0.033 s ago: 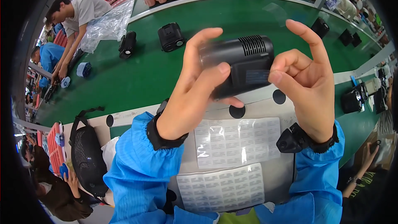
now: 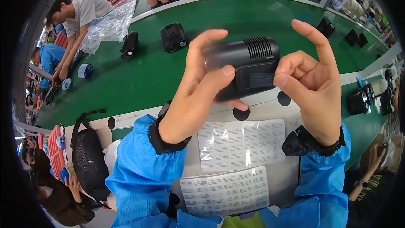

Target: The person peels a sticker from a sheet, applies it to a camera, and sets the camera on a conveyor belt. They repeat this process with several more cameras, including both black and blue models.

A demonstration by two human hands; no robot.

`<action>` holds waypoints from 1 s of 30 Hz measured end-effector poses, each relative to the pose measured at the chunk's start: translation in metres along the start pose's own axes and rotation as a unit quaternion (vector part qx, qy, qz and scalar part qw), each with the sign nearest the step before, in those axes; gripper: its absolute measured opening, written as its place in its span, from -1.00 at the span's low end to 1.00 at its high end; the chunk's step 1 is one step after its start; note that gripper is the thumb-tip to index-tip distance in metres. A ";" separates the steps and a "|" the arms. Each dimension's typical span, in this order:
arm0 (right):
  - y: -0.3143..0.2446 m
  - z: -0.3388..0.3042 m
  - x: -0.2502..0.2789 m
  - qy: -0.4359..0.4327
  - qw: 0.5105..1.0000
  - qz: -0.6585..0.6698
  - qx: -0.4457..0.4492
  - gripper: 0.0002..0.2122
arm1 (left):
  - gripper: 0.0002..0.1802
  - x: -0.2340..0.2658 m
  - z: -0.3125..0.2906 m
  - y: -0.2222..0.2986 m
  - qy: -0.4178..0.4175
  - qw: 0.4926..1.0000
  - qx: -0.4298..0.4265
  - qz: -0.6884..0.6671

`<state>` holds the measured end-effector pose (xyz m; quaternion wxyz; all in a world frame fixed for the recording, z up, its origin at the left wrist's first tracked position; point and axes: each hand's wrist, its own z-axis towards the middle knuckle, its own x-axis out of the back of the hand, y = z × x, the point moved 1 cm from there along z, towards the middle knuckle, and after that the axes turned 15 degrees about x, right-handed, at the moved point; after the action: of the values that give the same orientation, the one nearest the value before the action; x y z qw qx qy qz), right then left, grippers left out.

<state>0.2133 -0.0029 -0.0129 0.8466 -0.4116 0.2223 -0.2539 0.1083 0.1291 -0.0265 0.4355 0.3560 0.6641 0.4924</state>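
A black rounded device [image 2: 247, 55] with a slotted vent at one end is held up over the front edge of the green bench. My left hand [image 2: 200, 78] grips it from the left, thumb on its near face and fingers behind. A clear label [image 2: 260, 79] with faint printed lines lies over a raised flat panel on that face. At the label's right edge, my right hand [image 2: 310, 74] pinches with thumb and forefinger; another finger points up. Two sheets of small labels, an upper sheet [image 2: 242, 145] and a lower sheet [image 2: 225, 192], lie below my hands.
Across the green bench [image 2: 147, 80] stand similar black devices [image 2: 174, 38] and a blue round part [image 2: 85, 71]. A black mesh bag [image 2: 89, 160] lies left of my arm. At the far left a person [image 2: 86, 10] leans over clear plastic wrap [image 2: 107, 27]. More black devices [image 2: 358, 102] sit at right.
The black device has shifted very slightly, and the label's printed lines look a little sharper. Both hands keep their hold.
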 end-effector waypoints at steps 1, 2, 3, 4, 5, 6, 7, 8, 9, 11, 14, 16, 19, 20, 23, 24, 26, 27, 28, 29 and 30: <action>-0.001 -0.001 0.000 -0.005 1.000 0.002 -0.003 -0.39 | -0.45 0.000 0.000 -0.001 0.000 1.000 0.002 -0.001; 0.000 -0.001 0.000 -0.004 1.000 0.001 -0.004 -0.39 | -0.44 0.001 0.000 -0.001 0.000 1.000 0.008 -0.006; 0.000 -0.001 0.000 -0.004 1.000 -0.006 -0.007 -0.39 | -0.42 0.002 0.000 -0.002 0.000 1.000 0.015 -0.010; 0.000 -0.001 0.000 -0.005 1.000 -0.013 -0.009 -0.39 | -0.40 0.001 0.000 -0.003 0.001 1.000 0.020 -0.015; 0.000 -0.001 0.000 -0.006 1.000 -0.020 -0.012 -0.39 | -0.40 0.001 -0.001 -0.004 0.001 1.000 0.022 -0.015; -0.001 -0.001 0.000 -0.006 1.000 -0.020 -0.013 -0.39 | -0.39 0.001 0.000 -0.005 -0.008 1.000 0.001 0.001; -0.001 -0.002 0.000 -0.003 1.000 -0.020 -0.015 -0.39 | -0.37 0.001 0.000 -0.006 -0.018 0.999 -0.020 0.018; 0.000 -0.002 0.000 0.000 1.000 -0.020 -0.017 -0.40 | -0.35 0.000 0.000 -0.007 -0.028 0.998 -0.041 0.034; 0.000 -0.002 0.000 0.002 1.000 -0.020 -0.018 -0.40 | -0.35 0.000 0.000 -0.007 -0.028 0.998 -0.040 0.034; -0.001 -0.002 0.000 0.005 1.000 -0.021 -0.021 -0.40 | -0.30 0.000 0.001 -0.007 -0.021 0.998 -0.050 0.030; -0.001 -0.002 -0.001 0.007 0.999 -0.025 -0.025 -0.41 | -0.28 -0.001 0.002 -0.008 -0.012 0.998 -0.051 0.022; 0.000 -0.003 -0.001 0.003 0.999 -0.038 -0.020 -0.42 | -0.28 -0.002 0.002 -0.009 0.002 0.999 -0.045 0.011; 0.007 -0.006 0.003 -0.015 0.996 -0.084 0.023 -0.41 | -0.30 -0.002 0.004 -0.013 0.010 0.998 -0.055 0.020; 0.010 -0.007 0.005 -0.032 0.990 -0.124 0.064 -0.39 | -0.31 -0.003 0.004 -0.013 0.014 0.998 -0.059 0.024; 0.012 -0.007 0.009 -0.034 0.974 -0.189 0.124 -0.34 | -0.33 -0.004 0.003 -0.013 0.022 0.998 -0.064 0.016; 0.012 -0.007 0.011 -0.018 0.965 -0.219 0.142 -0.30 | -0.34 -0.005 0.004 -0.014 0.024 0.997 -0.068 0.010; 0.013 -0.004 0.011 -0.003 0.955 -0.248 0.161 -0.26 | -0.36 -0.008 0.005 -0.013 0.025 0.997 -0.068 0.005; 0.016 -0.003 0.007 -0.004 0.961 -0.211 0.178 -0.23 | -0.38 -0.009 0.005 -0.012 0.027 0.997 -0.068 0.001; 0.018 -0.001 0.003 -0.006 0.966 -0.173 0.195 -0.20 | -0.40 -0.009 0.005 -0.011 0.029 0.997 -0.068 -0.002; 0.021 0.000 0.000 -0.008 0.969 -0.132 0.211 -0.16 | -0.40 -0.008 0.005 -0.011 0.031 0.997 -0.069 -0.002; 0.024 0.002 0.000 -0.009 0.969 -0.130 0.211 -0.16 | -0.40 -0.005 0.005 -0.011 0.001 0.999 -0.036 -0.041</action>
<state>0.2201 0.0107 -0.0311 0.8760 -0.2514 0.1013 -0.3990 0.1141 0.1230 -0.0367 0.4672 0.3126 0.6602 0.4981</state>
